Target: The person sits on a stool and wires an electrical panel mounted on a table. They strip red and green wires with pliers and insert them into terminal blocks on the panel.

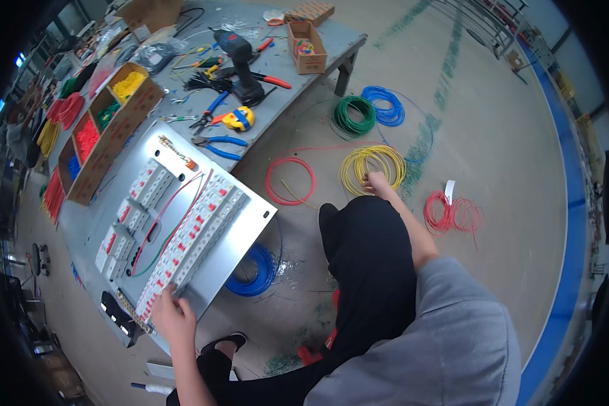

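Yellow wire coil (396, 169) on floor (507, 149), beneath right grip (378, 183).

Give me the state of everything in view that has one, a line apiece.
Left hand: at the breaker row, grip unclear
Right hand: at the yellow coil, grip unclear
Breaker row: mounted; lever positions too small to tell
Metal panel: fitted with breakers
Yellow coil: wound, loose loops
Green coil: wound
Blue-handled pliers: handles spread
Power drill: upright, unheld
Divided box: open-topped, compartments filled
Small carton: open-topped, partly filled
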The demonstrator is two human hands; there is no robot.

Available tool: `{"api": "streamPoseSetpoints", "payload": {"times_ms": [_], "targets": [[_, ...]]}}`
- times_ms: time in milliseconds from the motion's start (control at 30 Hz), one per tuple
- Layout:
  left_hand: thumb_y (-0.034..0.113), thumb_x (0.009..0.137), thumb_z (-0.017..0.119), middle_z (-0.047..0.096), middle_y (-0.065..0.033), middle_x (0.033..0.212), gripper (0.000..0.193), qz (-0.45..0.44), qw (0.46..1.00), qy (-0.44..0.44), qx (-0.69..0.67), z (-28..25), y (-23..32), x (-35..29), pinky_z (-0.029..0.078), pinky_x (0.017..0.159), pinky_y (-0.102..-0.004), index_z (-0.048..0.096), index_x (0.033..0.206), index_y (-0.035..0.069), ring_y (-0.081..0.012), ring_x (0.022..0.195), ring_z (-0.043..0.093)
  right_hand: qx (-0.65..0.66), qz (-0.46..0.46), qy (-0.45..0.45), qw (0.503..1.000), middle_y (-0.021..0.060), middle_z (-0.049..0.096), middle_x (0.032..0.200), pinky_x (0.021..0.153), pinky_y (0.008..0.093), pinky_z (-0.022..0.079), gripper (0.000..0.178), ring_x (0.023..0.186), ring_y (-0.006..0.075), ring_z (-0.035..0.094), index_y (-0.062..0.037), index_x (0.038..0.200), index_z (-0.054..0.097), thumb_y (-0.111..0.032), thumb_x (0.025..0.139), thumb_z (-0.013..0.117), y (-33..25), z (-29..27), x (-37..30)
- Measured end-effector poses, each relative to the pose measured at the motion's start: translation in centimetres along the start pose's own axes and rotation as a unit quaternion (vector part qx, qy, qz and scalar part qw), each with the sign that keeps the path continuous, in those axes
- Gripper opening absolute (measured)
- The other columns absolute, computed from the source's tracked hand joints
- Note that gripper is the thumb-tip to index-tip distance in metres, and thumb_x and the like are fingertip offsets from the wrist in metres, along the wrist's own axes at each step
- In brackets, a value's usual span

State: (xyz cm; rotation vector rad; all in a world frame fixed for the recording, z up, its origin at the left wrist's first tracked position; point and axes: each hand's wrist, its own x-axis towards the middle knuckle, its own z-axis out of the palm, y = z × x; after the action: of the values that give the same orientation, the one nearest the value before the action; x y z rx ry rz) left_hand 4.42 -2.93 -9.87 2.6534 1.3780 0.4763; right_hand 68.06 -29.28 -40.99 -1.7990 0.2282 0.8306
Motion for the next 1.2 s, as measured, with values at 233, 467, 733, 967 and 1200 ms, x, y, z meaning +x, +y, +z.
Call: {"api": "streamPoseSetpoints", "payload": {"times_ms": [233,467,733,967,1200], "targets": [[-0.002,0.083,0.059,0.056,-0.0125,0.077,0.032,0.019,0.998,0.008,0.06,0.5,-1.5,-1.5,0.045,0.071,-0.0458,0.066,0.114,0.0,-0.0319,0.072,0.057,0.227,-0.054,0.248,0.94,0.0226,0.04,0.156,0.099,0.052,0.054,0.114,0.133,0.0393,0.052,-0.0152,0.171,0.013,-0.047,0.088,0.086,-4.9,-0.9,3.4],[-0.003,0.082,0.058,0.058,-0.0171,0.083,0.032,-0.007,0.999,-0.013,0.035,1.2,-0.8,-0.8,0.045,0.075,-0.0487,0.066,0.112,-0.002,-0.0373,0.08,0.058,-0.223,-0.318,0.13,0.912,0.0122,0.063,0.111,0.095,0.0411,0.053,0.122,0.104,0.0267,0.064,-0.0192,0.171,0.014,-0.037,0.081,0.093,-10.7,-3.1,5.5],[0.004,0.083,0.063,0.067,-0.0207,0.091,0.028,0.057,0.996,0.034,0.064,-0.6,-1.1,-1.4,0.051,0.093,-0.0518,0.068,0.111,-0.001,-0.0414,0.091,0.065,-0.18,-0.431,0.158,0.87,0.0158,0.075,0.104,0.087,0.043,0.054,0.04,0.096,0.0324,0.071,-0.0039,0.12,0.072,-0.039,0.108,0.057,-17.1,6.0,6.3],[0.006,0.081,0.058,0.057,-0.0187,0.09,0.028,0.081,0.971,0.097,-0.201,-3.5,1.3,-1.9,0.046,0.066,-0.0488,0.057,0.108,0.0,-0.0386,0.076,0.056,-0.068,-0.6,-0.018,0.797,0.0134,0.07,0.129,0.108,0.0362,0.05,0.031,0.121,0.0204,0.064,-0.0018,0.137,0.065,-0.017,0.113,0.051,-21.6,0.1,0.1],[-0.006,0.075,0.066,0.064,-0.0152,0.099,0.038,0.291,0.902,0.093,-0.306,-10.2,6.6,-6.9,0.051,0.069,-0.0431,0.06,0.112,0.0,-0.0348,0.082,0.059,-0.196,-0.813,0.065,0.545,0.0092,0.07,0.114,0.1,0.0307,0.05,0.027,0.109,0.0159,0.065,0.0016,0.127,0.071,-0.016,0.113,0.056,-30.6,6.2,-31.0]]}}
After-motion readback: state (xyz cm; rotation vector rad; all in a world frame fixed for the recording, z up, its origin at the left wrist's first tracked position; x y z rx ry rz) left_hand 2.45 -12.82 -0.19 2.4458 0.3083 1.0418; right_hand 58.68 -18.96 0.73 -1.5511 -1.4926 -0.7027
